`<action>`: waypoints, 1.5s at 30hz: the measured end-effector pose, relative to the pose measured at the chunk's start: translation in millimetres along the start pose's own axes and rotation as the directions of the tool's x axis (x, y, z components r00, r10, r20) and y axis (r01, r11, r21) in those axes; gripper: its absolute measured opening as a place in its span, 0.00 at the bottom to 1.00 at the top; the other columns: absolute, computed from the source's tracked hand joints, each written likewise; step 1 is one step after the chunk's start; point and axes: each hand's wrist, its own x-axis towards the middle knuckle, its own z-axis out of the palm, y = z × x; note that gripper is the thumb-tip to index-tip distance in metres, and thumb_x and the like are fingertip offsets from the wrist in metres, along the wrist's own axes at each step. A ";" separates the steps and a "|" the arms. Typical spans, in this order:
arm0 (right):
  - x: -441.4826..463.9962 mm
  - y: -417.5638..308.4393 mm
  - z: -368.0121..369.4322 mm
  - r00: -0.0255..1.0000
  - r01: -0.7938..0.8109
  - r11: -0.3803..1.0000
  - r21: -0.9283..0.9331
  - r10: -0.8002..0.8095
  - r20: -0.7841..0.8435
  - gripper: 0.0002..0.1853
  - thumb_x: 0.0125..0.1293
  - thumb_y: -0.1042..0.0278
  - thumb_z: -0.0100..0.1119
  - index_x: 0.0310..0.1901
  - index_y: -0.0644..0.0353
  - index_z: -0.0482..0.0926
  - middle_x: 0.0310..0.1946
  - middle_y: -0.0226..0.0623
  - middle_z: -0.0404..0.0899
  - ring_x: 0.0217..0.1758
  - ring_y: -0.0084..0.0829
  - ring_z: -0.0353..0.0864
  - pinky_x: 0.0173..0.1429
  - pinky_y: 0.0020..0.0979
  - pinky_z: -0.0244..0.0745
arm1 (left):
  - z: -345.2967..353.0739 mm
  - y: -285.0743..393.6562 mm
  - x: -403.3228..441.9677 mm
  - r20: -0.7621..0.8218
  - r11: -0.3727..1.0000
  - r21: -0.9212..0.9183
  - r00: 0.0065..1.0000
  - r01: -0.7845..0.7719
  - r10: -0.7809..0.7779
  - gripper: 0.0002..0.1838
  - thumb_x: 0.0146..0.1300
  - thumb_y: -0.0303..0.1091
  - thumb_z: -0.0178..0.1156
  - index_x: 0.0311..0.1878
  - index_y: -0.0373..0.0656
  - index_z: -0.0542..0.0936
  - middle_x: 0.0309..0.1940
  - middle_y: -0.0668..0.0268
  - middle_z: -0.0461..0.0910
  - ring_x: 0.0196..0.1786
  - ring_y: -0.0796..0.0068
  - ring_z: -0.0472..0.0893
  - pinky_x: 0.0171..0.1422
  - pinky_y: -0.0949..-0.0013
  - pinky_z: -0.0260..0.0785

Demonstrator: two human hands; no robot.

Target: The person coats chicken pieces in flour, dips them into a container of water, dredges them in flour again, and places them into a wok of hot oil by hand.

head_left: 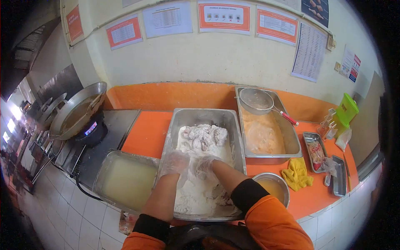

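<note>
Your orange tabletop [146, 133] runs along the wall, and the large metal tray [183, 118] sits on it straight in front of you, its long side pointing away from you. Right of this tray, a second metal tray [271, 159] holds orange-tinted powder, with a red-handled sieve [254, 100] over its far end. To the large tray's near left is a pan of cloudy pale liquid [137, 154]; farther off on that side stands a wide wok [93, 91]. Just off its near right side is a round bowl [287, 193] of yellowish liquid, and beyond that a crumpled yellow cloth [296, 174].

Inside the large tray, white powder [193, 187] spreads over most of the floor. The heap of coated pieces [204, 135] lies in its far half, spread side to side across the tray's length. More lumps, partly buried, show at its near right.

Both of your hands, in clear plastic gloves, are between those two groups. Your left hand [177, 162] is by the tray's left wall, touching the powder; your right hand [203, 167] is down in the powder near the middle. The heap lies just beyond your fingers, toward the wall, and your right hand looks more squarely in line with it. Your fingertips are hidden, so I cannot tell whether either set of fingers is spread, closed or gripping a piece.
</note>
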 end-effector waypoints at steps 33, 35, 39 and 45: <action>40.9 20.1 73.6 0.999 -0.038 0.999 0.012 0.038 -0.014 0.20 0.48 0.53 0.56 0.36 0.61 0.75 0.35 0.48 0.77 0.39 0.44 0.77 0.45 0.37 0.72 | 98.2 10.4 15.1 0.178 0.966 -0.244 0.975 -0.084 0.130 0.10 0.47 0.32 0.51 0.27 0.39 0.80 0.27 0.56 0.78 0.32 0.63 0.77 0.36 0.64 0.70; 30.6 8.1 64.4 0.996 -0.093 0.996 0.008 0.093 -0.012 0.21 0.48 0.53 0.55 0.40 0.60 0.73 0.35 0.47 0.77 0.40 0.45 0.76 0.45 0.37 0.71 | 95.3 10.3 12.2 0.186 0.963 -0.270 0.979 -0.029 0.081 0.10 0.48 0.32 0.50 0.28 0.39 0.80 0.28 0.56 0.78 0.33 0.63 0.77 0.37 0.64 0.70; 19.7 -9.7 60.1 0.970 -0.219 0.971 0.101 0.228 -0.090 0.22 0.49 0.53 0.55 0.45 0.55 0.70 0.35 0.43 0.77 0.41 0.44 0.77 0.45 0.37 0.71 | 96.3 12.5 6.5 0.210 0.956 -0.291 0.978 0.043 0.020 0.11 0.49 0.33 0.50 0.29 0.38 0.80 0.29 0.55 0.78 0.35 0.62 0.78 0.39 0.63 0.69; 25.2 -27.6 59.2 0.934 -0.337 0.924 0.179 0.352 -0.059 0.20 0.49 0.53 0.56 0.43 0.53 0.74 0.39 0.42 0.77 0.44 0.40 0.76 0.44 0.35 0.72 | 100.1 10.4 3.1 0.229 0.947 -0.300 0.972 0.114 -0.044 0.12 0.50 0.33 0.50 0.30 0.38 0.80 0.32 0.54 0.78 0.38 0.60 0.78 0.43 0.62 0.69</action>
